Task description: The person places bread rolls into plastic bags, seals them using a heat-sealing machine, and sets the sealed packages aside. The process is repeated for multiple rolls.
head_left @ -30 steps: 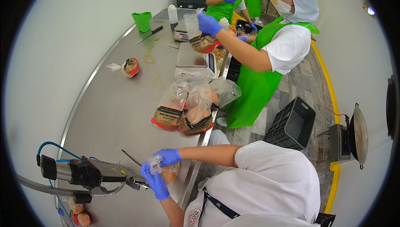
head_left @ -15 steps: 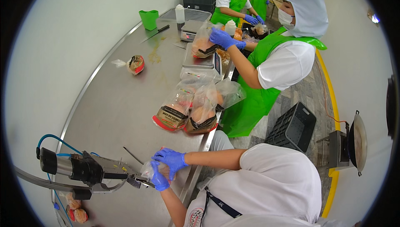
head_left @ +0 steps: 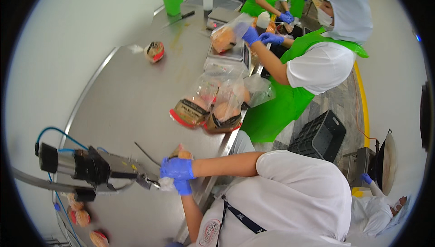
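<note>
Both my hands wear blue gloves and close around a clear plastic bag of ham (head_left: 183, 152) beside the tip of a clipping machine (head_left: 97, 167). My right hand (head_left: 176, 168) wraps over the bag, hiding much of it. Just below, my left hand (head_left: 182, 186) grips the gathered plastic, its fingers partly hidden. Whitish bunched plastic shows between the hands and the machine's metal jaw. A thin dark rod (head_left: 147, 153) slants up from the machine near the bag.
Several bagged hams (head_left: 192, 111) lie farther along the steel table (head_left: 127, 106). A closed ham (head_left: 154, 52) and a knife (head_left: 188, 14) lie beyond. A co-worker (head_left: 317, 65) holds a bag over a scale (head_left: 229, 56). More hams (head_left: 82, 217) sit below the machine; a black crate (head_left: 319, 136) stands on the floor.
My hands have drawn together, and the bag's gathered end sits closer to the machine's jaw. The co-worker's bag has been lifted and turned. Another person has come into view at lower right.
</note>
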A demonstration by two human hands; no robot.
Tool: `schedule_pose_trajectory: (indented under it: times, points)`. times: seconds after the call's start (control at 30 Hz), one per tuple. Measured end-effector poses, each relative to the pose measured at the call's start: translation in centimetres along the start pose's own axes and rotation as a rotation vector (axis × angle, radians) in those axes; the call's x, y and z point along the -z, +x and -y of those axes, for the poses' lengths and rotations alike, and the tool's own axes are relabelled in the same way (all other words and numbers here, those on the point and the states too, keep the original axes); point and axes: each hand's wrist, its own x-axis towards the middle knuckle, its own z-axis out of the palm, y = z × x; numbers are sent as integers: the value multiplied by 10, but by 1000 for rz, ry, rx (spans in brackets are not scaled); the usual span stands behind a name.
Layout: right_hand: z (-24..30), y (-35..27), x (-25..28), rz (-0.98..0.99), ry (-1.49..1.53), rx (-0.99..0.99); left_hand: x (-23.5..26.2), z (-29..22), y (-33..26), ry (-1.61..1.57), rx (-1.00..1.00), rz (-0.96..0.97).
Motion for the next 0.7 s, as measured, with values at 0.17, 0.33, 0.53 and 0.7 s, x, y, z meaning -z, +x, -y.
schedule_pose_trajectory:
  times: [0.17,0.33,0.53,0.7]
  points:
    - [14,-18,-12,-139,42,-57,77,-51,-14,273,418,2]
    - [-20,-32,35,-334,276,48,-35,27,-20,-958,-141,-415]
    - [-76,-32,-40,-310,1181,-490,-19,6,-16,-1359,-65,-581]
    - [-52,-20,-19,-307,637,-241,18,0,-17,-1308,-39,-707]
